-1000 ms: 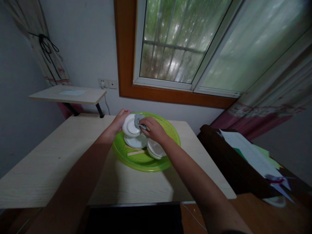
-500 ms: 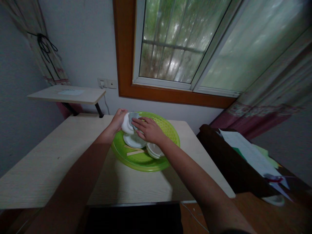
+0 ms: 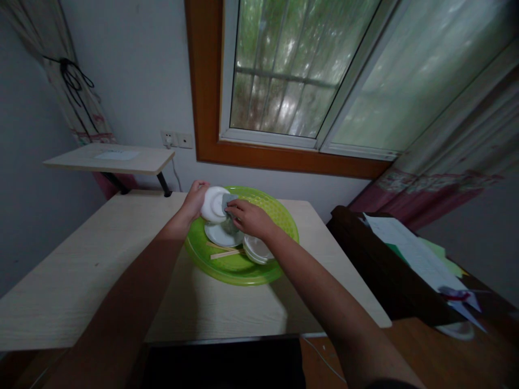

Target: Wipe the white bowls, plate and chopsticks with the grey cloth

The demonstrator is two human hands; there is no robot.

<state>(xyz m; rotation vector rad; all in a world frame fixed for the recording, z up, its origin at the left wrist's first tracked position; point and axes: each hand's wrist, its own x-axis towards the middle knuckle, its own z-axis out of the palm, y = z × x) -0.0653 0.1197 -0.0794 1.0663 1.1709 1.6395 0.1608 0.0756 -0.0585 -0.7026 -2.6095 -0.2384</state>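
Note:
A green round basin [image 3: 279, 227] sits on the pale wooden table [image 3: 81, 270]. My left hand [image 3: 195, 197] grips a small white dish [image 3: 213, 204] tilted above the basin. My right hand [image 3: 249, 217] pinches a grey cloth [image 3: 228, 205] pressed against the dish's right edge. Below them in the basin lie a white plate [image 3: 221, 235], a stack of white dishes [image 3: 257, 249] and wooden chopsticks [image 3: 223, 252].
A small wall shelf [image 3: 109, 158] hangs at the back left beside a wall socket [image 3: 177, 140]. A window is behind the table. To the right stands a dark desk [image 3: 389, 270] with papers [image 3: 409, 248]. A dark object lies along the near table edge.
My right hand has closed from flat fingers to a pinch on the cloth and slid down to the dish's right edge. The dish has turned slightly in my left hand.

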